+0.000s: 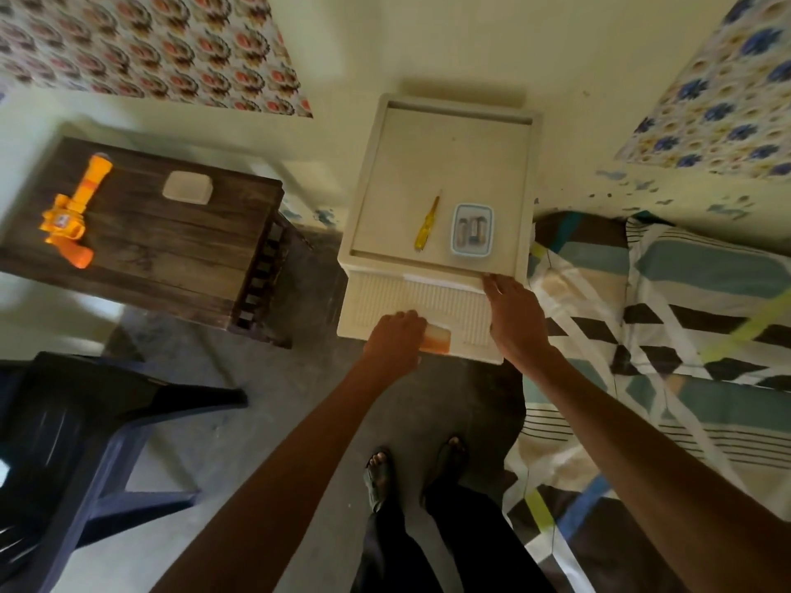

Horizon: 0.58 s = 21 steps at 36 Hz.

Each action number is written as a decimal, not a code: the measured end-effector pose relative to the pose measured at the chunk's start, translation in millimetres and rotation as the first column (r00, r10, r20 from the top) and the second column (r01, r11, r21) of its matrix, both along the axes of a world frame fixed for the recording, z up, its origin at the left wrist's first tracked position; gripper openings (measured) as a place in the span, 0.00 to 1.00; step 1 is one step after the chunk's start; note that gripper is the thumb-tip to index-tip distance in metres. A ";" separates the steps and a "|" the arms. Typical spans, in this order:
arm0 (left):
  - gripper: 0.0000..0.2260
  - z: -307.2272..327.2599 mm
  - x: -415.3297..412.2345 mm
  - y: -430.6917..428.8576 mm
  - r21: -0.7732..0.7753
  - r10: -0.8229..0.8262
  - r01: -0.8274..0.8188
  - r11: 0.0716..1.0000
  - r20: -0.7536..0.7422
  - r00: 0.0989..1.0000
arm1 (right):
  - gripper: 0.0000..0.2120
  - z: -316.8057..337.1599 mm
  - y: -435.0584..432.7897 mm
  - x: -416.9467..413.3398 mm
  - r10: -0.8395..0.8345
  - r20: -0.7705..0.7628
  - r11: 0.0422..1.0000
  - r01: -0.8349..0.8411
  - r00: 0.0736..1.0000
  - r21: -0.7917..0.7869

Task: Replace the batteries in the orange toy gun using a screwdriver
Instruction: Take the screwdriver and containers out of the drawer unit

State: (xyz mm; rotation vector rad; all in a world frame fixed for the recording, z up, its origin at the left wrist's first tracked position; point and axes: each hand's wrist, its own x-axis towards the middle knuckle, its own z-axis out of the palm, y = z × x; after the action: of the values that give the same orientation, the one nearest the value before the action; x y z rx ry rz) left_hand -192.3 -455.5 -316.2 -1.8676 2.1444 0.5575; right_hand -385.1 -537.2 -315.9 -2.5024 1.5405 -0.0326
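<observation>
The orange toy gun (72,209) lies on a dark wooden table (171,246) at the left. A yellow screwdriver (427,224) and a small clear box with batteries (471,229) rest on top of a cream plastic drawer cabinet (445,164). My left hand (396,340) grips the orange-tinted handle (438,339) on the cabinet's drawer front. My right hand (513,318) rests with straight fingers on the cabinet's front right corner.
A small white box (187,187) sits on the wooden table. A dark plastic chair (85,438) stands at the lower left. A bed with a striped sheet (667,357) fills the right. My feet (411,468) stand on the grey floor.
</observation>
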 end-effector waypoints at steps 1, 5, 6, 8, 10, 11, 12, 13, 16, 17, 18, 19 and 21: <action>0.20 1.0 1.4 11.5 0.045 -0.041 0.040 0.998 0.017 0.999 | 0.27 -0.5 1.3 0.0 0.002 0.001 1.000 -0.002 1.000 -0.008; 0.20 -10.0 1.3 62.0 0.169 -0.070 0.066 0.983 0.013 0.997 | 0.27 -3.4 4.8 1.9 -0.024 -0.007 1.000 0.024 1.000 -0.002; 0.23 -13.4 -0.9 71.1 0.175 -0.063 0.057 0.983 0.026 0.998 | 0.27 -4.0 5.4 2.7 -0.034 -0.014 0.999 0.034 0.999 -0.006; 0.26 -20.9 -3.9 81.5 0.149 -0.054 0.045 0.988 0.059 0.997 | 0.27 -8.4 8.0 3.5 -0.046 -0.025 0.999 0.046 0.999 -0.020; 0.27 -32.5 -4.2 81.8 0.132 -0.053 0.043 0.990 0.074 0.996 | 0.30 -16.2 11.8 4.0 -0.054 -0.045 0.998 0.053 0.998 -0.043; 0.27 -40.9 -3.7 78.8 0.141 -0.049 0.039 0.989 0.070 0.996 | 0.33 -21.4 14.3 3.9 -0.058 -0.060 0.997 0.055 0.996 -0.052; 0.28 -48.0 -2.6 76.0 0.159 -0.042 0.031 0.987 0.063 0.997 | 0.36 -22.9 18.0 3.7 -0.062 -0.073 0.997 0.058 0.995 -0.058; 0.28 -59.4 -1.5 71.4 0.178 -0.035 0.024 0.984 0.057 0.998 | 0.40 -28.0 20.7 3.3 -0.061 -0.085 0.996 0.055 0.994 -0.072; 0.31 -99.9 1.0 51.1 0.194 -0.004 -0.006 0.981 0.050 0.999 | 0.47 -48.4 25.2 1.5 -0.085 -0.080 0.986 0.073 0.993 -0.150; 0.32 -109.9 1.6 45.0 0.188 0.010 -0.020 0.982 0.053 0.999 | 0.47 -52.9 26.8 0.1 -0.098 -0.068 0.980 0.085 0.993 -0.182; 0.34 -123.2 2.3 37.5 0.183 0.021 -0.032 0.983 0.058 0.998 | 0.47 -62.0 25.3 0.0 -0.107 -0.057 0.971 0.092 0.993 -0.219; 0.34 -135.8 3.0 30.8 0.178 0.031 -0.042 0.983 0.062 0.998 | 0.46 -71.0 24.2 -0.4 -0.123 -0.050 0.963 0.107 0.991 -0.248; 0.34 -161.0 4.9 14.4 0.125 0.073 -0.078 0.989 0.046 0.996 | 0.45 -88.3 19.4 1.3 -0.148 -0.007 0.940 0.138 0.989 -0.311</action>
State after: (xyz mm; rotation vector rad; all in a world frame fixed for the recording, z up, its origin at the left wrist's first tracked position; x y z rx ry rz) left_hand -187.4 -441.1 -477.2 -1.8809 1.9703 0.6490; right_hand -383.8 -517.8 -404.2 -2.6231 1.8558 -0.2819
